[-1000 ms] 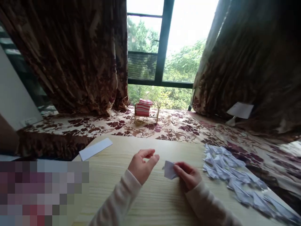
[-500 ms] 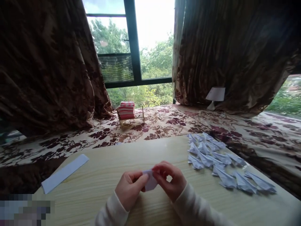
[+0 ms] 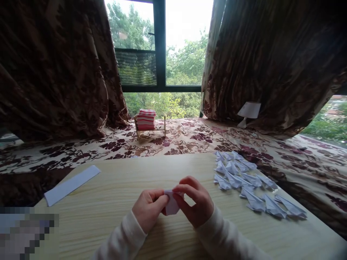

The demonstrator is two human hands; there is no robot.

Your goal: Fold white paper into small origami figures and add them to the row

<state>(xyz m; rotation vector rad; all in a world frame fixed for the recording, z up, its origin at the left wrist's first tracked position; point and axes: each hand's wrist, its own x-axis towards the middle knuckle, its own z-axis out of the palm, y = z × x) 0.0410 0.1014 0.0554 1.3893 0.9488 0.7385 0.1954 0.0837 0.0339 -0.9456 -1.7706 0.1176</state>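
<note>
A small folded piece of white paper (image 3: 171, 204) is pinched between both my hands, just above the light wooden table (image 3: 114, 209). My left hand (image 3: 148, 209) grips its left side with thumb and fingers closed. My right hand (image 3: 195, 202) curls over its top and right side, fingers pressed on the paper. Both sleeves are cream-coloured. Part of the paper is hidden behind my fingers.
Several folded white paper pieces (image 3: 252, 186) lie in a heap on the table's right side. A white paper strip (image 3: 71, 184) lies at the left edge. Beyond are a floral cloth (image 3: 189, 139), a small striped stack on a wooden stand (image 3: 146, 121), a lamp (image 3: 248, 112) and dark curtains.
A second ago only my right hand held the paper and my left was open beside it. Now both hands pinch it. The view has swung right and steadied.
</note>
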